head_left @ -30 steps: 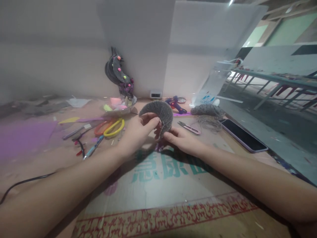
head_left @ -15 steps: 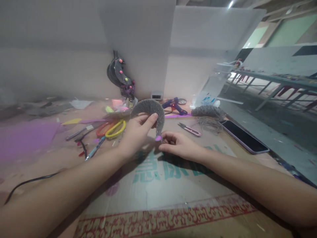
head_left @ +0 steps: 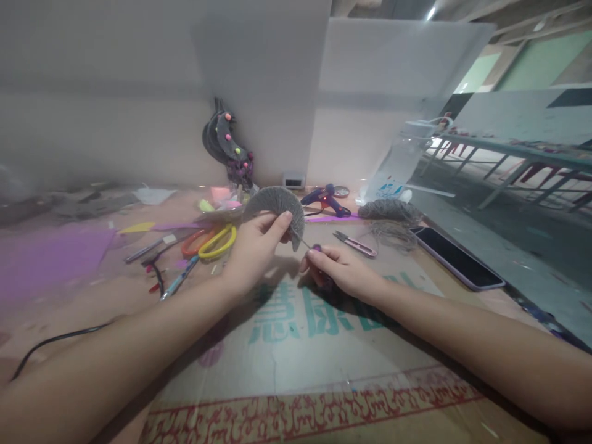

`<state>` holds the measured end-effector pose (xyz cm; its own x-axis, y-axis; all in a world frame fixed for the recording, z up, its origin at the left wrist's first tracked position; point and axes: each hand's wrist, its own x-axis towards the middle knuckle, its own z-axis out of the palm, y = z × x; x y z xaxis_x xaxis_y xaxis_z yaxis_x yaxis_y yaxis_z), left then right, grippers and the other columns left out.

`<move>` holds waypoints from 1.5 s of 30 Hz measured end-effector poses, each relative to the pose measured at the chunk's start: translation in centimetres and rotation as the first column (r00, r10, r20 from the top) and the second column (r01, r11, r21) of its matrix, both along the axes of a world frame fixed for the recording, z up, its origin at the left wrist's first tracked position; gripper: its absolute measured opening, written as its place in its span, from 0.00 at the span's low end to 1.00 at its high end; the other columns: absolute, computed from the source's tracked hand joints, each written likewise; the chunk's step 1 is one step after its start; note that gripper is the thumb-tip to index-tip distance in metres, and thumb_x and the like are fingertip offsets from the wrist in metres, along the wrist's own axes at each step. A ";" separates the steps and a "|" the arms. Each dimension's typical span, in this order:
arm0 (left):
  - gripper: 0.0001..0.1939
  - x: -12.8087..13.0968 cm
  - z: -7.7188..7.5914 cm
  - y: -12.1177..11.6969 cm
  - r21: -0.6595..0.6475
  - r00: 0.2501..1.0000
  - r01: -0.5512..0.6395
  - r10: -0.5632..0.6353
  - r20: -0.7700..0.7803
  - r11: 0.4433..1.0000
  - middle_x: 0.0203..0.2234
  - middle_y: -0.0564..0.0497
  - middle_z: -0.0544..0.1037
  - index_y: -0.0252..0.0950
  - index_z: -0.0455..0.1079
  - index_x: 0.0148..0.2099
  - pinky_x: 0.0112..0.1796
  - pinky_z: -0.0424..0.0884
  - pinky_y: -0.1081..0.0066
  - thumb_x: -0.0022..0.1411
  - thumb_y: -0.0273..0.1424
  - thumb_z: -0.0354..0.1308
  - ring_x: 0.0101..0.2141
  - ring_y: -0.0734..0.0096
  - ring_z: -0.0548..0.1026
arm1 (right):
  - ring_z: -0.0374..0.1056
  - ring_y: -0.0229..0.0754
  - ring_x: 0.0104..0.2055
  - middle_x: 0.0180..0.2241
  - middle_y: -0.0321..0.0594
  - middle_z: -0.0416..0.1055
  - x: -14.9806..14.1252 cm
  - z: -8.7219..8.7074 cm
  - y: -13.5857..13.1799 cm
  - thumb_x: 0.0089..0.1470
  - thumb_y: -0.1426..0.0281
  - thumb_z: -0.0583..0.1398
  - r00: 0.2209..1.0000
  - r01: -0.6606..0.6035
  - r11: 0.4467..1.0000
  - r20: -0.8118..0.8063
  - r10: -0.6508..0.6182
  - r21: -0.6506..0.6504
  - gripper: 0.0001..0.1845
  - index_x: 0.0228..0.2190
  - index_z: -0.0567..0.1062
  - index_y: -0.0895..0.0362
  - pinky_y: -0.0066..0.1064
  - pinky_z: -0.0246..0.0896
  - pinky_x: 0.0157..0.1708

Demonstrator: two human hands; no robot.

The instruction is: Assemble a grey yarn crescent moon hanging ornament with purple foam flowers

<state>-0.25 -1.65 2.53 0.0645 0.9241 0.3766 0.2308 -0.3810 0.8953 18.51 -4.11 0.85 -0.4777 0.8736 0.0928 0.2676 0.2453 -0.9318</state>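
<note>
My left hand (head_left: 261, 243) is closed on a crescent wrapped in grey yarn (head_left: 277, 200), thumb on its face and fingers behind. The crescent is raised above the table, its narrow end pointing down. A grey yarn strand (head_left: 303, 242) stretches from near that end to my right hand (head_left: 340, 268), whose thumb and fingers are pinched together on it. A small dark purple piece (head_left: 317, 248) shows at those fingertips; most of it is hidden. Beyond my right hand lie pink thread snips (head_left: 355, 243).
Behind the crescent rests a blue glue gun (head_left: 327, 200). To the right are a grey yarn bundle (head_left: 388, 209) and a phone (head_left: 457, 258). On the left lie scissors with a yellow handle (head_left: 218, 242) and a pen (head_left: 180, 279). A decorated grey crescent (head_left: 226, 139) stands at the back.
My right hand has moved slightly right, away from the crescent's tip. The purple piece has left the tip for my right fingertips, and a taut strand now shows between.
</note>
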 end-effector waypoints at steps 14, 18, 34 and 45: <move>0.20 0.2 0.0 -0.4 -0.037 0.997 0.061 -0.059 0.055 0.997 0.23 0.51 0.72 0.36 0.70 0.28 0.32 0.67 0.71 0.65 0.45 0.54 0.28 0.70 0.72 | 0.70 0.42 0.41 0.40 0.43 0.75 0.8 -0.6 1.3 0.57 0.50 0.58 0.998 0.030 0.987 -0.057 -0.022 0.159 0.24 0.42 0.75 0.57 0.35 0.66 0.41; 0.20 0.3 0.0 -0.5 -0.058 0.999 0.040 -0.040 0.000 0.998 0.24 0.50 0.74 0.36 0.70 0.27 0.30 0.67 0.71 0.64 0.45 0.54 0.28 0.69 0.72 | 0.68 0.39 0.36 0.34 0.40 0.72 1.3 -0.3 2.1 0.56 0.50 0.57 0.959 0.250 0.953 -0.181 -0.219 0.169 0.24 0.42 0.74 0.58 0.33 0.68 0.37; 0.19 1.3 -0.7 -1.3 -0.059 0.990 0.132 -0.135 -0.041 0.989 0.22 0.52 0.74 0.35 0.69 0.26 0.31 0.67 0.73 0.65 0.40 0.52 0.27 0.70 0.73 | 0.67 0.38 0.31 0.29 0.37 0.72 0.0 -0.1 0.6 0.57 0.64 0.58 0.979 0.198 0.963 -0.094 -0.183 0.183 0.10 0.32 0.73 0.58 0.30 0.63 0.33; 0.10 1.2 -0.9 -1.1 -0.036 0.974 0.155 -0.159 -0.162 0.987 0.33 0.49 0.79 0.33 0.75 0.38 0.36 0.70 0.72 0.61 0.34 0.57 0.34 0.67 0.76 | 0.70 0.38 0.32 0.31 0.38 0.74 0.0 -0.5 1.0 0.57 0.65 0.58 0.975 0.180 0.971 -0.160 -0.155 0.157 0.09 0.34 0.73 0.58 0.30 0.66 0.34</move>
<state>0.91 -2.79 1.59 0.2684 0.9060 0.3274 0.3145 -0.4036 0.8592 18.53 -3.16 0.36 -0.2963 0.9056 0.3036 0.1829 0.3658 -0.9125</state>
